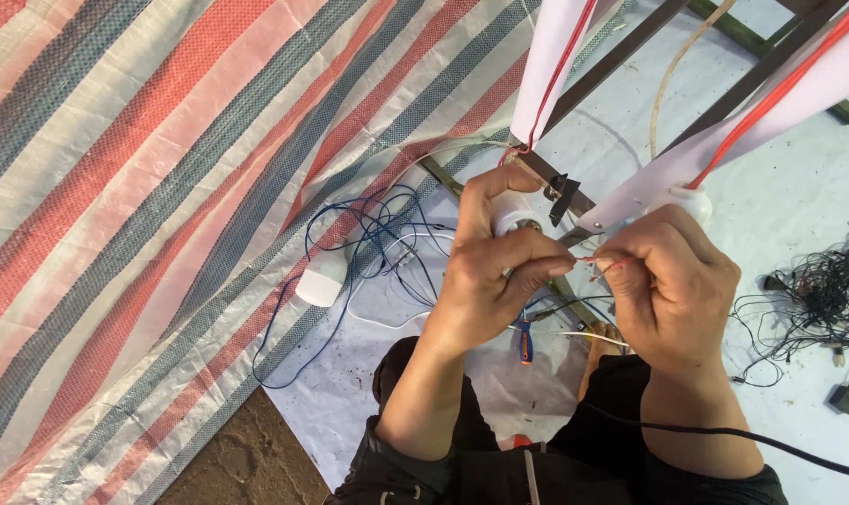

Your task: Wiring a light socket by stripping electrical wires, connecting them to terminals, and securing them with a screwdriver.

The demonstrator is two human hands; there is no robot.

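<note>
My left hand point(492, 276) and my right hand point(672, 285) meet in front of me, pinching the bare ends of thin red wires point(600, 266) between their fingertips. The left hand also cradles a white lamp socket point(518, 217) under its fingers. A second white socket point(686, 198) sits just above my right hand, at the end of a white batten point(780, 103) with a red wire running along it. Another white batten point(551, 65) with a red wire hangs above the left hand.
A striped red, grey and white tarp point(135, 206) covers the left. Blue and white wires point(368, 252) and a white bulb point(322, 278) lie on the pale sheet point(798, 215). A black wire tangle point(817, 299) lies right. A dark metal frame point(630, 51) crosses above; a black cable point(752, 435) crosses my lap.
</note>
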